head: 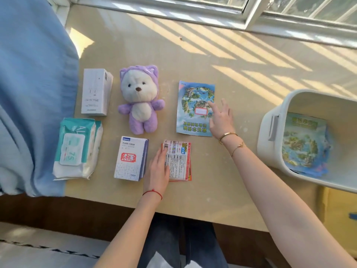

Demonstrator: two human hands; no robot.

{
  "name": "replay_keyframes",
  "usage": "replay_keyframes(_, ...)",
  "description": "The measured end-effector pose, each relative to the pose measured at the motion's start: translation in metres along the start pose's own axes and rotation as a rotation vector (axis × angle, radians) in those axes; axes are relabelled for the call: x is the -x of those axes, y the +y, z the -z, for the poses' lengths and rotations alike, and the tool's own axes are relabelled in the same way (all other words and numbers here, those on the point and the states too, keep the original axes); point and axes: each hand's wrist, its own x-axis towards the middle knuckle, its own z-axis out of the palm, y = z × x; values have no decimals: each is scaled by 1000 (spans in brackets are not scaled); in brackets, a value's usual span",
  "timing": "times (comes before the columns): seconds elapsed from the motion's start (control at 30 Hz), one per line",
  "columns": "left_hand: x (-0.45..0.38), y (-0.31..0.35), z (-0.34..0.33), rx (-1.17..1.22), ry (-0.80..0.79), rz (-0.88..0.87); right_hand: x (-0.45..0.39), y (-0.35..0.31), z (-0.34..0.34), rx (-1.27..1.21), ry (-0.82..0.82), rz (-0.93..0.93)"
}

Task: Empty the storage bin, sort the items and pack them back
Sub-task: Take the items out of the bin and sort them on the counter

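Rightward, the white bin (270,136) holds map leaflets (303,144); both hands, left (157,169) and right (220,118), rest flat and released on the sunlit table (193,55) below a window (251,10).

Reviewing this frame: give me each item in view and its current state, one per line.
Storage bin: tipped toward the camera, map leaflets inside.
Map leaflet: flat on table, right hand open at its edge.
Red card stack: flat, left hand resting on it.
Plush bear: lying face up.
Wet wipes: flap closed.
White box: closed.
Blue-white box: closed.
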Motion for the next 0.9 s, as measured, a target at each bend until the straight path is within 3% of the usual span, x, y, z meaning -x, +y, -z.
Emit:
replay_keyframes(0.27, 29, 31, 73, -116, 112, -270, 139, 10, 60, -43, 259, 114)
replay_keyframes(0.5, 70, 61, 120, -208, 185, -466, 261, 31, 99, -47, 360, 37)
replay_keyframes(0.7, 102, 105, 124, -188, 198, -550, 317, 75, 132, -133, 491, -38)
replay_keyframes(0.9, 129, 170, 88, -138, 204, -547, 335, 156, 167, -182, 495, -76)
